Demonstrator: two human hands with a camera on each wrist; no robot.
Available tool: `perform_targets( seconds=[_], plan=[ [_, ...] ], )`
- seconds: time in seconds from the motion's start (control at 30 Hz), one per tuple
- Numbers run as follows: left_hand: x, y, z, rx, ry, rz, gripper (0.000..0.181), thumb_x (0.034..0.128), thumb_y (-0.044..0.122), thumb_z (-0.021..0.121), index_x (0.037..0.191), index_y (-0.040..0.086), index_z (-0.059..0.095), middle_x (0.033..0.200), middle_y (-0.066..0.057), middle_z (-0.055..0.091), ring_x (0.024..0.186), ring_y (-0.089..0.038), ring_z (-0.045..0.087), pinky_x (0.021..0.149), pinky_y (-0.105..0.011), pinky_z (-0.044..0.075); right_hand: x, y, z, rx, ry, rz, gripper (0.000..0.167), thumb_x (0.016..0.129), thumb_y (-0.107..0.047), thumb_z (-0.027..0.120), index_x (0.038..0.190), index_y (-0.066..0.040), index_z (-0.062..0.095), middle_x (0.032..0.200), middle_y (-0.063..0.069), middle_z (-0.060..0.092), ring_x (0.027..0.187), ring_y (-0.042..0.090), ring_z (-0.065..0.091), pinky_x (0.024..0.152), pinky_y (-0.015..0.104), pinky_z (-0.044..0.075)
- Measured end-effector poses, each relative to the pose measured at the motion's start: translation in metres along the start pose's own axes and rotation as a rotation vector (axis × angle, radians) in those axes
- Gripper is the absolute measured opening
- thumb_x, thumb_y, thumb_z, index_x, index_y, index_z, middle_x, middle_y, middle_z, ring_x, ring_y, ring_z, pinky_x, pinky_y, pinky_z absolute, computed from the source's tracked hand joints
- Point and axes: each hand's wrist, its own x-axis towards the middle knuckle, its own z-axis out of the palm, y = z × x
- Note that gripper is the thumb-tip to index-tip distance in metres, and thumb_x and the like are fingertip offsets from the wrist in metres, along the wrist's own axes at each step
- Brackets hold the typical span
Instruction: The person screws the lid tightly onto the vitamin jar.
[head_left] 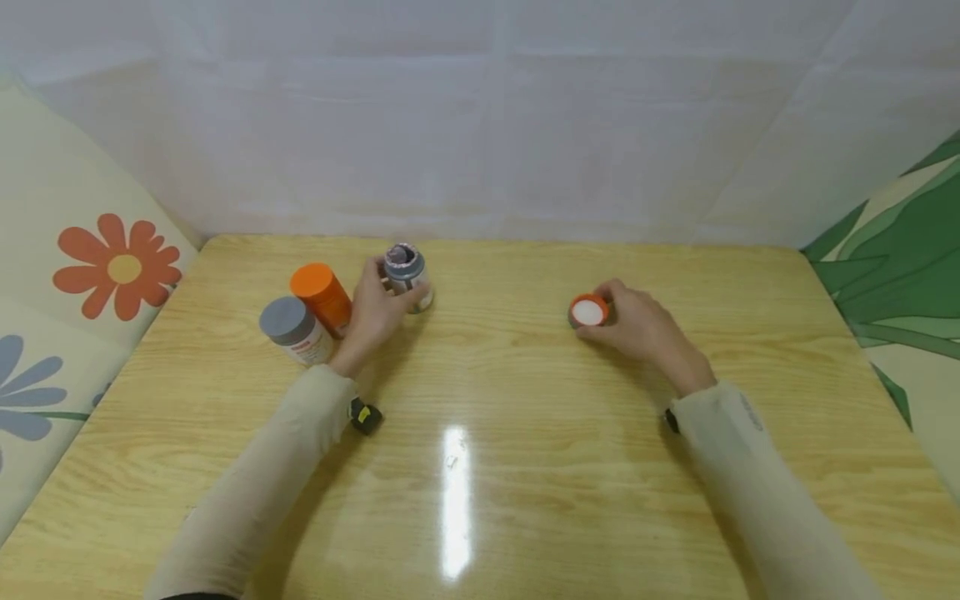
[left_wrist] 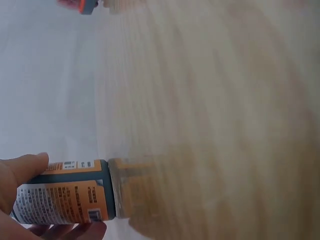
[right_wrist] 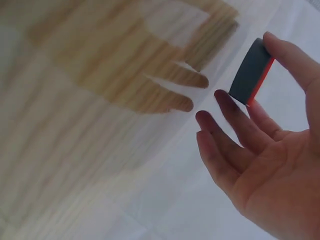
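My left hand [head_left: 381,310] grips an uncapped grey bottle [head_left: 408,279] that stands upright near the back of the table; its dark mouth faces up. In the left wrist view the bottle [left_wrist: 65,197] shows an orange and white printed label, with the thumb on one side and fingers on the other. Off to the right, my right hand [head_left: 637,323] pinches a cap [head_left: 588,312] by its rim, with the white inside and orange edge facing up. The right wrist view shows the grey side of this cap [right_wrist: 250,72] between thumb and fingers, held above the table.
An orange-lidded bottle [head_left: 321,292] and a white jar with a grey lid [head_left: 296,329] stand close by the left forearm. The wooden table [head_left: 510,400] meets a white cloth [head_left: 495,150] at the back. Flower-patterned cloth hangs at both sides.
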Motion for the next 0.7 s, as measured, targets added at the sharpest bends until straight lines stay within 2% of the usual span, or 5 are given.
perform_targets(
  seconds=[0.13,0.4,0.7],
  plan=[
    [-0.006,0.002,0.001,0.012,-0.055,0.013,0.074,0.0871,0.020,0.077,0.145,0.000,0.035,0.143,-0.022,0.048,0.131,-0.036,0.050,0.111,-0.047,0.046,-0.005,-0.001,-0.001,0.007,0.015,-0.006,0.064,0.087,-0.035,0.075,0.134,-0.001,0.047,0.127,0.026,0.061,0.115,0.042,0.059,0.092,0.057,0.049],
    [-0.021,0.007,0.001,0.094,-0.172,0.038,0.075,0.0857,0.022,0.078,0.147,0.004,0.039,0.142,-0.019,0.052,0.129,-0.039,0.053,0.105,-0.050,0.050,-0.012,0.000,0.001,0.031,0.030,-0.053,0.065,0.088,-0.034,0.074,0.138,-0.002,0.047,0.133,0.023,0.059,0.122,0.043,0.056,0.094,0.062,0.048],
    [-0.042,0.011,0.006,0.115,-0.279,0.071,0.073,0.0837,0.022,0.080,0.146,0.007,0.044,0.139,-0.020,0.055,0.126,-0.038,0.057,0.104,-0.049,0.052,-0.022,-0.011,0.008,0.088,0.027,-0.109,0.064,0.089,-0.035,0.073,0.141,-0.006,0.048,0.137,0.016,0.058,0.121,0.037,0.059,0.099,0.058,0.049]
  ],
)
